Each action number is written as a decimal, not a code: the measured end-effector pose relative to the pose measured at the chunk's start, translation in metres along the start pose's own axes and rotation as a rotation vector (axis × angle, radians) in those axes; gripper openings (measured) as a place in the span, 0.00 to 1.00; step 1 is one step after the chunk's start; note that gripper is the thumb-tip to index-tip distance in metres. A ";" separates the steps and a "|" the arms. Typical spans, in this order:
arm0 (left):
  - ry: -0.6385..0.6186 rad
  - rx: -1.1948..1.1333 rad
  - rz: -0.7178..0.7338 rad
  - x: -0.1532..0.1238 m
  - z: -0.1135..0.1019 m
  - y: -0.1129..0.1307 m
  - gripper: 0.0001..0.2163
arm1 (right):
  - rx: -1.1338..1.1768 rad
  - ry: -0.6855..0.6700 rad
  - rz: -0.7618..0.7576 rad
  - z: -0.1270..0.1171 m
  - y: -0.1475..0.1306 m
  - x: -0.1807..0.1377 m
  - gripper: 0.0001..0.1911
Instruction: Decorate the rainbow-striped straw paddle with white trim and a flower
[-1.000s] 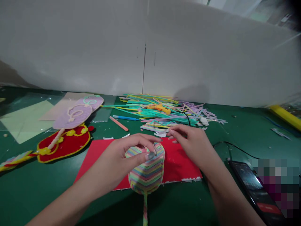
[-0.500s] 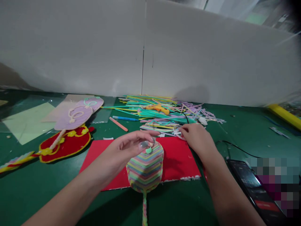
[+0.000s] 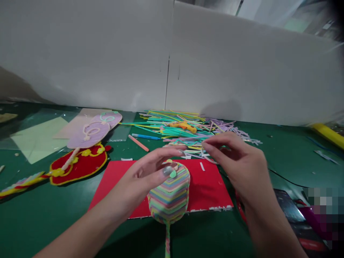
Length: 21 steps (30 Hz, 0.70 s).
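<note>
My left hand [image 3: 145,175] rests on top of a striped pastel fan [image 3: 168,193], with the thumb pressing small round pieces at its upper edge. The fan lies on a red sheet [image 3: 204,184] and its plaited handle points toward me. My right hand [image 3: 236,161] is raised just right of the fan, its fingers pinched on a thin pale strip [image 3: 206,157]. Behind both hands lies a heap of coloured strips [image 3: 188,130].
A lilac fan [image 3: 91,129] and a red fan with yellow trim [image 3: 77,165] lie at the left, near pale sheets [image 3: 37,138]. A yellow glue gun [image 3: 185,126] sits in the heap. A phone [image 3: 298,218] lies at the right, and white boards [image 3: 172,57] wall the back.
My right hand has come back from the heap of strips, lifted and pinched on a thin pale strip. My left hand has stayed on the striped fan.
</note>
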<state>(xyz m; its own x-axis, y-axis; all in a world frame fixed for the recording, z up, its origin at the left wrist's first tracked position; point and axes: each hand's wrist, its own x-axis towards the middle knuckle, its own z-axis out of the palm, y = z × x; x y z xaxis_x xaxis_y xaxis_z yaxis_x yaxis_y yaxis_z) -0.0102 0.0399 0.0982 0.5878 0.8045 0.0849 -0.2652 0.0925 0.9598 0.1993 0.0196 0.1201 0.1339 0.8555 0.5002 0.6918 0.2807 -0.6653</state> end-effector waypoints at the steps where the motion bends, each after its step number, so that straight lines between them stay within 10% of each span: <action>1: -0.008 -0.005 0.012 -0.001 0.000 0.000 0.12 | 0.044 0.003 0.010 -0.001 -0.009 -0.004 0.04; 21: -0.078 -0.039 0.087 -0.002 0.002 -0.010 0.14 | 0.210 -0.043 -0.078 0.010 -0.024 -0.017 0.04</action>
<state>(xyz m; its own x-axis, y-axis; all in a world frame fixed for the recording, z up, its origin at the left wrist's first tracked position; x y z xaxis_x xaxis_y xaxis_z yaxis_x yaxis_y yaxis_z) -0.0073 0.0366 0.0892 0.6183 0.7627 0.1897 -0.3467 0.0480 0.9368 0.1736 0.0028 0.1221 0.0526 0.8439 0.5339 0.5352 0.4275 -0.7286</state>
